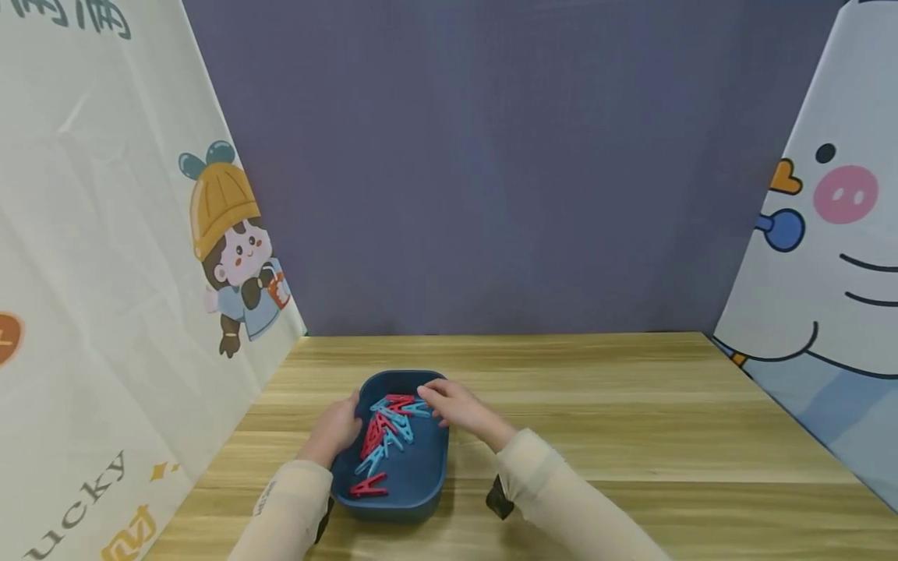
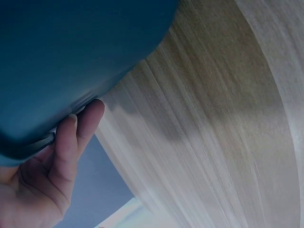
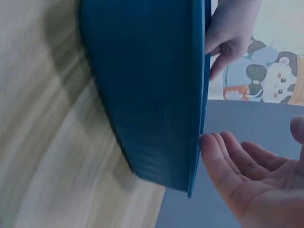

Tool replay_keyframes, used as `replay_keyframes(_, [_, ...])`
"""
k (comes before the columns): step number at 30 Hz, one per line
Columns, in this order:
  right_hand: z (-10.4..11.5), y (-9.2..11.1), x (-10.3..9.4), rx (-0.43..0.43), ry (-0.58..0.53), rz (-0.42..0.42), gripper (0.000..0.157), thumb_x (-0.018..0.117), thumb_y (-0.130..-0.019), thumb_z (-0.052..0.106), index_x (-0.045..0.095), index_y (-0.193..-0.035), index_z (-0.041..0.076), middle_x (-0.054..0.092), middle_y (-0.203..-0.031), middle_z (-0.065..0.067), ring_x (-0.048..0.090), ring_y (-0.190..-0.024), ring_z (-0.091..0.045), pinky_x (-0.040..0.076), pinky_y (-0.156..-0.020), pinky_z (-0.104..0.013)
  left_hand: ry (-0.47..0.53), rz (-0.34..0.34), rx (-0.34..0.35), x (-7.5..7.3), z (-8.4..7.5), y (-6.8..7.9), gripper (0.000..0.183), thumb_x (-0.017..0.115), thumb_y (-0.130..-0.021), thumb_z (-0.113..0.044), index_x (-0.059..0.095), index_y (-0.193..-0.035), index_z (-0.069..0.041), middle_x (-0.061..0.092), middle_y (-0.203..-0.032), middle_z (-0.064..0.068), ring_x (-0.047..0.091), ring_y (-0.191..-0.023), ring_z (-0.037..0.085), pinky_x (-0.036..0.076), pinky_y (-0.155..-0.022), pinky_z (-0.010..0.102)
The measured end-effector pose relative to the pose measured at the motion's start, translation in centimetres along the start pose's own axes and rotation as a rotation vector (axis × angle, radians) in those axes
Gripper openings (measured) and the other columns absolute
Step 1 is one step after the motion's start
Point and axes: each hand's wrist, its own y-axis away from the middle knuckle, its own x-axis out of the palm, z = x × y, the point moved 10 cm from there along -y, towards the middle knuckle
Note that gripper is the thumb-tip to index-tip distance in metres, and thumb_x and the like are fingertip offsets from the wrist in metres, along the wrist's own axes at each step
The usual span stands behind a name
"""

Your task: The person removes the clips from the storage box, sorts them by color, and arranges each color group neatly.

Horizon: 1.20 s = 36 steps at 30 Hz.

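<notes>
A dark blue plastic bin (image 1: 415, 477) stands on the wooden table, left of centre. Inside it lie several red clothespins (image 1: 368, 487) and light blue clothespins (image 1: 370, 461), mostly heaped along the left and far parts. My left hand (image 1: 335, 428) grips the left rim, thumb over the inside; in the left wrist view its fingers (image 2: 66, 145) curl against the outer wall. Over the far right corner hovers my right hand (image 1: 459, 407), nothing visible in it. The right wrist view shows its fingers (image 3: 218, 152) loosely extended near the bin's rim (image 3: 197, 95).
The wooden table (image 1: 596, 436) stretches to the right of the bin. A dark purple-grey panel (image 1: 505, 171) rises behind it. White printed cloths (image 1: 105, 234) with cartoon figures line both sides. A small dark object (image 1: 500, 499) shows below the right sleeve.
</notes>
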Motion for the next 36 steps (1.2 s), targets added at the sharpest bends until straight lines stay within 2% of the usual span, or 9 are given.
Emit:
replay_keyframes(6, [0.0,0.0,1.8,0.006,-0.057,0.042,0.039,0.046,-0.096,0.033,0.056,-0.118,0.001,0.06,-0.098,-0.011,0.059,-0.092,-0.033,0.054,-0.072,-0.039,0.002,-0.013,0.005,-0.2,0.0,0.1,0.051,0.057,-0.083,0.002,0.041,-0.128,0.016,0.052,-0.117,0.032,0.05,-0.108,0.044,0.041,-0.092,0.052])
replay_keyframes(11, [0.3,0.0,3.4,-0.001,-0.064,0.075,0.033,0.051,-0.094,0.026,0.059,-0.114,0.001,0.061,-0.098,-0.012,0.06,-0.089,-0.034,0.054,-0.071,-0.044,0.013,-0.001,-0.018,-0.1,0.2,0.0,0.05,0.055,-0.084,0.001,0.039,-0.13,0.015,0.05,-0.121,0.032,0.048,-0.112,0.044,0.039,-0.094,0.052])
replay_keyframes(17, [0.7,0.1,5.7,0.001,-0.068,0.125,0.027,0.059,-0.09,0.016,0.061,-0.11,-0.002,0.061,-0.09,-0.007,0.063,-0.08,-0.03,0.056,-0.064,-0.041,0.009,0.013,-0.025,0.0,0.3,-0.2,0.05,0.056,-0.085,0.001,0.039,-0.13,0.015,0.049,-0.122,0.032,0.047,-0.112,0.044,0.039,-0.093,0.053])
replay_keyframes(24, [0.1,0.4,7.9,0.042,-0.102,0.184,0.024,0.061,-0.087,0.007,0.06,-0.107,-0.004,0.06,-0.083,-0.005,0.062,-0.073,-0.025,0.056,-0.06,-0.039,-0.009,0.003,-0.013,-0.1,0.1,-0.1,0.05,0.056,-0.083,0.001,0.041,-0.128,0.016,0.051,-0.119,0.032,0.05,-0.109,0.044,0.041,-0.091,0.052])
replay_keyframes(32, [-0.7,0.8,9.9,0.123,-0.187,0.253,0.02,0.06,-0.085,-0.001,0.061,-0.104,-0.006,0.063,-0.082,-0.008,0.063,-0.078,-0.031,0.056,-0.062,-0.041,-0.009,0.031,-0.042,0.2,0.5,-0.2,0.05,0.055,-0.085,0.0,0.039,-0.131,0.014,0.049,-0.122,0.032,0.048,-0.112,0.043,0.039,-0.093,0.053])
replay_keyframes(36, [-1.2,0.8,10.4,0.146,-0.232,0.272,0.02,0.059,-0.084,-0.002,0.061,-0.104,-0.006,0.064,-0.083,-0.009,0.064,-0.078,-0.029,0.056,-0.064,-0.04,-0.007,0.034,-0.041,0.3,0.5,-0.2,0.05,0.055,-0.085,-0.001,0.039,-0.13,0.014,0.049,-0.122,0.032,0.048,-0.112,0.044,0.039,-0.093,0.053])
